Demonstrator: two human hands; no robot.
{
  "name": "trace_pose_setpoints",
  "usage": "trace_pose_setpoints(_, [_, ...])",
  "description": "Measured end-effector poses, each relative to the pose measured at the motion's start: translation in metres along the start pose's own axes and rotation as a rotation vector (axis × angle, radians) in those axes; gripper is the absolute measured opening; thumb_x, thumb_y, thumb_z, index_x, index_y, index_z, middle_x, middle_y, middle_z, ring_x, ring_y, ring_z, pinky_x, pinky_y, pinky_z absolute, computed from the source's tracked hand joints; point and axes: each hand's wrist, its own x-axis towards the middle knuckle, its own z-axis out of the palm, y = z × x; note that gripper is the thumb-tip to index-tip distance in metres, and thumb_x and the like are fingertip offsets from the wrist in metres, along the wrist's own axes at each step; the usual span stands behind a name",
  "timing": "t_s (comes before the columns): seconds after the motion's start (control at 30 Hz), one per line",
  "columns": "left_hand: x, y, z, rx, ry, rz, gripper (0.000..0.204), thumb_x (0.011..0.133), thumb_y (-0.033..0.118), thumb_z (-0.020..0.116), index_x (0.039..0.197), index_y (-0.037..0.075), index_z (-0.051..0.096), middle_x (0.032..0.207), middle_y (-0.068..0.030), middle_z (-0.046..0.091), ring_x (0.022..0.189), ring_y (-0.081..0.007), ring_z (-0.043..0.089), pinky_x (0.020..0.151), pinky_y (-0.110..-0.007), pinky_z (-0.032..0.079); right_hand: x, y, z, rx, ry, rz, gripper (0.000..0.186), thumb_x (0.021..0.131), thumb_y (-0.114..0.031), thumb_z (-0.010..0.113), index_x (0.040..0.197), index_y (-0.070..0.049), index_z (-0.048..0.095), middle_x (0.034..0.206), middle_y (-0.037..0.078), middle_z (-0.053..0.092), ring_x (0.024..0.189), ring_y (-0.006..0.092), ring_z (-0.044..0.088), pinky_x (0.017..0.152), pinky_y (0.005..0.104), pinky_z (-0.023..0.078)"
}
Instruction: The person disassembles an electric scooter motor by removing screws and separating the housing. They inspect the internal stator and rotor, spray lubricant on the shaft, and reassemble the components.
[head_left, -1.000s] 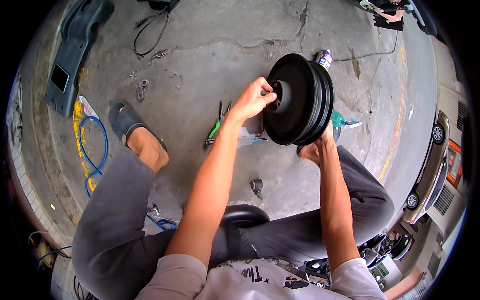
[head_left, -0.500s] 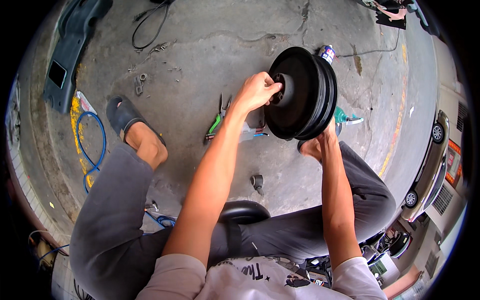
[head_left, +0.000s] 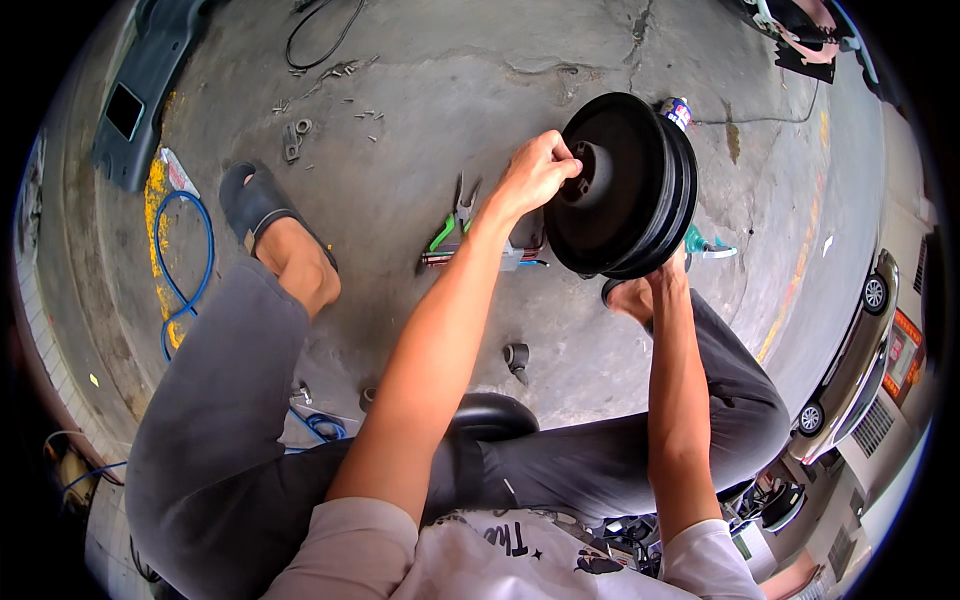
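A black wheel rim (head_left: 610,190) is tilted above the concrete floor, its hub facing left. My right hand (head_left: 670,270) grips it from below at the near edge; most of those fingers are hidden behind the rim. My left hand (head_left: 541,172) is at the hub (head_left: 590,172), thumb and fingers pinched together at the hub's opening. Whatever small thing may lie between those fingertips is hidden. Pliers (head_left: 463,203) with a green handle lie on the floor beyond my left forearm, beside a clear tray (head_left: 512,258) with small tools.
Behind the rim stand a spray can (head_left: 677,112) and a teal bottle (head_left: 708,245). Loose bolts (head_left: 372,115) and a metal bracket (head_left: 293,140) lie far left. A black rubber part (head_left: 516,362) sits between my legs. A blue hose (head_left: 208,240) curls at left.
The whole view has shifted slightly, so the rim and both hands appear a little further right. My left fingers have drawn slightly outward at the hub; my right hand keeps its grip.
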Motion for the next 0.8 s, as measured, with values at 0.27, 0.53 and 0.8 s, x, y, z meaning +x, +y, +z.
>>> trace_pose_setpoints(0.27, [-0.011,0.003,0.009,0.077,0.162,0.048,0.017,0.083,0.016,0.069,0.089,0.0,0.065,0.08,-0.0107,0.069,0.075,-0.0165,0.065,0.07,-0.035,0.052,-0.004,-0.002,0.001,-0.079,-0.179,-0.065,0.053,0.104,-0.026,0.06,0.147,0.004,0.048,0.141,0.02,0.06,0.118,0.0321,0.067,0.099,0.0424,0.059])
trace_pose_setpoints(0.53, [-0.003,0.019,0.001,0.238,0.044,-0.175,0.036,0.096,0.036,0.07,0.09,0.001,0.065,0.075,-0.0103,0.069,0.07,-0.0184,0.066,0.069,-0.037,0.053,0.0,-0.002,-0.001,0.025,-0.174,-0.029,0.054,0.105,-0.026,0.058,0.149,0.003,0.045,0.147,0.02,0.056,0.125,0.0325,0.063,0.106,0.0445,0.055])
trace_pose_setpoints(0.8, [-0.003,0.001,0.004,-0.032,0.038,-0.065,0.029,0.094,0.026,0.073,0.09,0.001,0.061,0.085,-0.0109,0.068,0.083,-0.0167,0.063,0.076,-0.035,0.051,-0.007,-0.006,0.003,0.057,-0.198,-0.022,0.056,0.106,-0.028,0.057,0.151,0.002,0.043,0.148,0.021,0.054,0.128,0.0336,0.061,0.109,0.0459,0.053])
